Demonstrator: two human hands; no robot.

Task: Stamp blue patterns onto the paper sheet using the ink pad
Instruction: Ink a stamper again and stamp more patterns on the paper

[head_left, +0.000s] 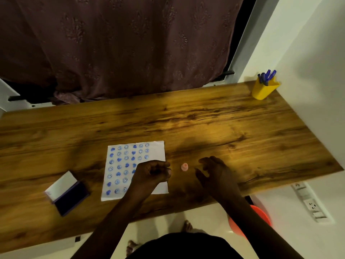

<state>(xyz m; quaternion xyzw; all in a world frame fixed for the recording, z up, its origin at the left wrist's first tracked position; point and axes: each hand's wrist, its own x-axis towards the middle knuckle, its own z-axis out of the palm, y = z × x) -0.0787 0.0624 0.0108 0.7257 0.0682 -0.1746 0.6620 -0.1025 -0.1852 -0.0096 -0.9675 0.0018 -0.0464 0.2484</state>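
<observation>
Both bare forearms reach up from the bottom of the frame. The left hand (152, 173), at centre, is curled into a loose fist, thumb at the right. The right hand (214, 170), just right of it, is spread, fingers (202, 161) bent and apart.

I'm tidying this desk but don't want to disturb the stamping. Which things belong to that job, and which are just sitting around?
For the job:
paper, partly filled with blue prints
ink pad, lid open, left of the paper
pink stamp, standing on the desk between the hands

Just lying about:
yellow cup of blue pens, far right corner
orange tub under the desk
</observation>
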